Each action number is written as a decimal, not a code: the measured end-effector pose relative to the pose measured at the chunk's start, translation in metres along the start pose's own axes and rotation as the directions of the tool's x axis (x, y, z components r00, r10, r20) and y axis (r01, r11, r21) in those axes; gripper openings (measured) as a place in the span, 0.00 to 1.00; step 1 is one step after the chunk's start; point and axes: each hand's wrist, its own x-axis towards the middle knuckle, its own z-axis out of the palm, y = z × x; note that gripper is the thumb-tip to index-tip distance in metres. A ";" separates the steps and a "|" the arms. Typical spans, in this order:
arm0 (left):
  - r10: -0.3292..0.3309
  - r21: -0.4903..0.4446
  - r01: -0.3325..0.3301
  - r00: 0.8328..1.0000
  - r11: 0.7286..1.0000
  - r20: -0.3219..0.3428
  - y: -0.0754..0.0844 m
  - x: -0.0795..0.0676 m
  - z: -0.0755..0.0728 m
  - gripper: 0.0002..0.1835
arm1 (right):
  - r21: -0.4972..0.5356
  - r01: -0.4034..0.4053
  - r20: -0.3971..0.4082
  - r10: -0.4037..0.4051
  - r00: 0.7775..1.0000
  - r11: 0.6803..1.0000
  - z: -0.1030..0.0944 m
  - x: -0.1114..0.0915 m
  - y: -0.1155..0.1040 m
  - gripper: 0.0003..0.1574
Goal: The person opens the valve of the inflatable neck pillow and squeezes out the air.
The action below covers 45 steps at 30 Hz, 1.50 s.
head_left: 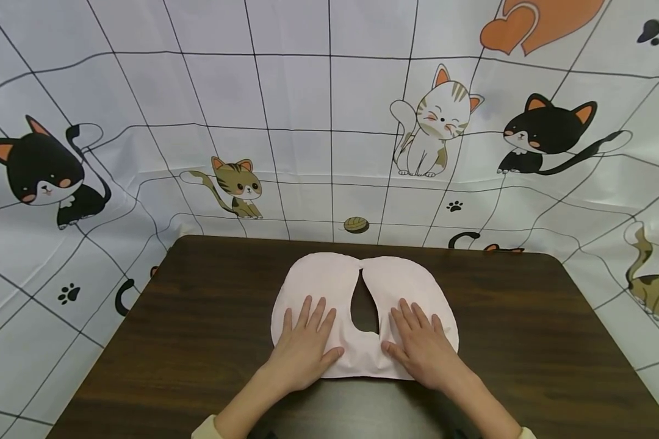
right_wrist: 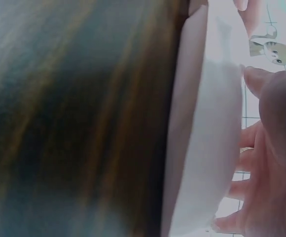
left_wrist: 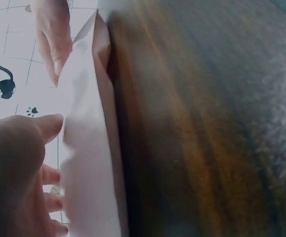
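Observation:
A pale pink, U-shaped neck pillow (head_left: pixel 326 277) lies on the dark wooden table, its two rounded ends meeting at the far side around a teardrop gap. My left hand (head_left: pixel 302 353) rests on its left half, fingers spread and straight. On the right half my right hand (head_left: pixel 424 350) lies likewise, palm down with fingers extended. In the left wrist view the pillow (left_wrist: pixel 91 168) appears edge-on beside the left hand (left_wrist: pixel 19 153). The right wrist view has the pillow's near edge (right_wrist: pixel 207 123) raised a little in layers, with the right hand (right_wrist: pixel 281 143) against its top.
The brown wood-grain table (head_left: pixel 527 323) extends on both sides of the pillow. Behind it and at the sides hangs a white gridded curtain (head_left: pixel 291 91) printed with cats, paw prints and hearts.

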 end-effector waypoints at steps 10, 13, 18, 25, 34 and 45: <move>-0.038 -0.031 0.040 0.998 0.999 0.057 -0.005 0.000 0.015 0.40 | -0.001 -0.009 0.032 0.009 0.999 1.000 0.011 0.001 0.002 0.43; -0.036 -0.025 0.038 0.998 0.999 0.059 -0.006 -0.001 0.016 0.39 | -0.003 -0.010 0.020 0.010 1.000 1.000 0.011 -0.001 0.001 0.42; -0.040 0.003 0.040 0.998 0.999 0.054 -0.007 -0.002 0.017 0.38 | -0.002 -0.014 0.013 0.014 1.000 1.000 0.008 -0.004 -0.001 0.41; -0.030 -0.007 0.030 0.998 1.000 0.057 -0.008 -0.002 0.020 0.37 | -0.031 -0.025 0.025 0.026 0.999 0.999 0.007 -0.005 0.000 0.42; -0.032 -0.017 0.033 0.998 0.999 0.049 -0.007 -0.005 0.017 0.38 | -0.037 -0.008 -0.030 0.006 1.000 0.999 0.007 -0.004 0.000 0.40; 0.045 0.035 -0.045 0.999 0.998 0.001 0.014 -0.015 -0.007 0.34 | 0.021 0.131 -0.113 -0.128 0.985 0.991 0.004 -0.009 0.000 0.38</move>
